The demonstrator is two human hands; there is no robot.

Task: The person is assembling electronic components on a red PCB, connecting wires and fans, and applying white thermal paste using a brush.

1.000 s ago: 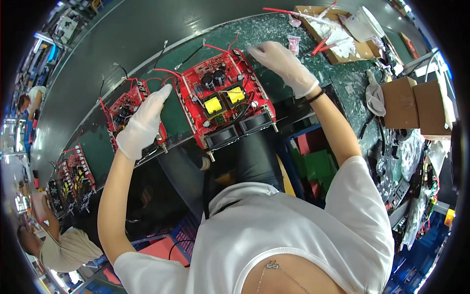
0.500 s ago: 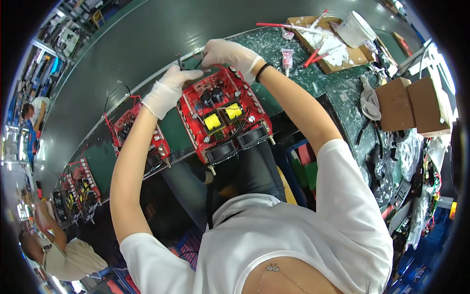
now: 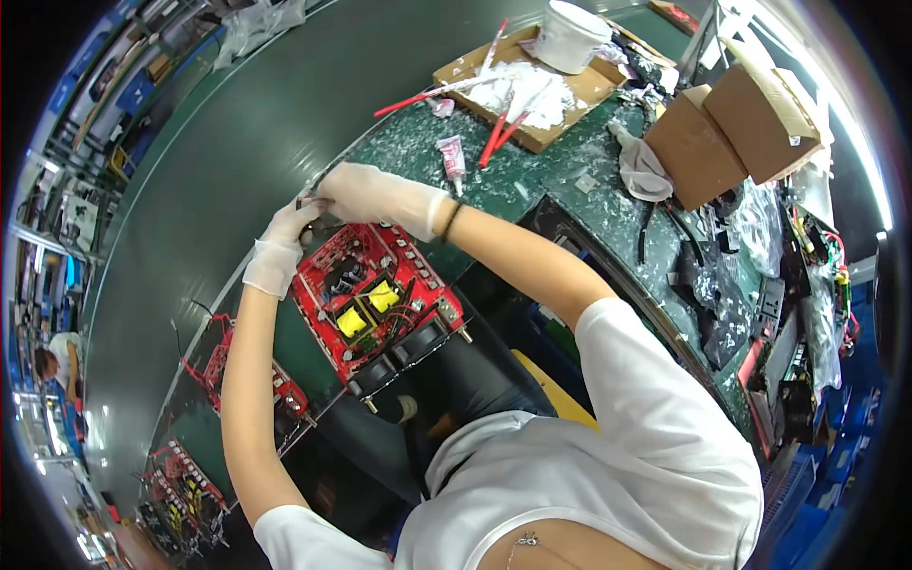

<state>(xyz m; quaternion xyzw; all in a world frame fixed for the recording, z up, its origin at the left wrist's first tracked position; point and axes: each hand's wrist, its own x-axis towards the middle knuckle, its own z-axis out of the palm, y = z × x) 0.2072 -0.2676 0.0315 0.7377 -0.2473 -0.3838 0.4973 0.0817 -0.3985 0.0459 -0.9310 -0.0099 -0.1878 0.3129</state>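
A red circuit board (image 3: 318, 309) with two yellow transformers (image 3: 382, 295), black capacitors and black fans (image 3: 420, 342) along its near side lies in front of me at the bench edge. My left hand (image 3: 281, 237), in a white glove, is closed at the board's far left corner. From the right, my right hand (image 3: 375, 197), also gloved, bends over the far edge with its fingers curled. The fingertips of both hands meet there, and a thin dark wire shows beside them. What they pinch is too small and covered to name.
More red boards (image 3: 217, 366) lie along the bench to the left. At the far right are a cardboard tray (image 3: 541, 141) of white paste with red-handled sticks, a white bucket (image 3: 570, 38), a tube (image 3: 453, 157), cardboard boxes (image 3: 698, 147) and a black-covered clutter of parts.
My view has turned, so the bench items sit further left. My two hands have come closer together, and their fingertips now meet above the board's far edge.
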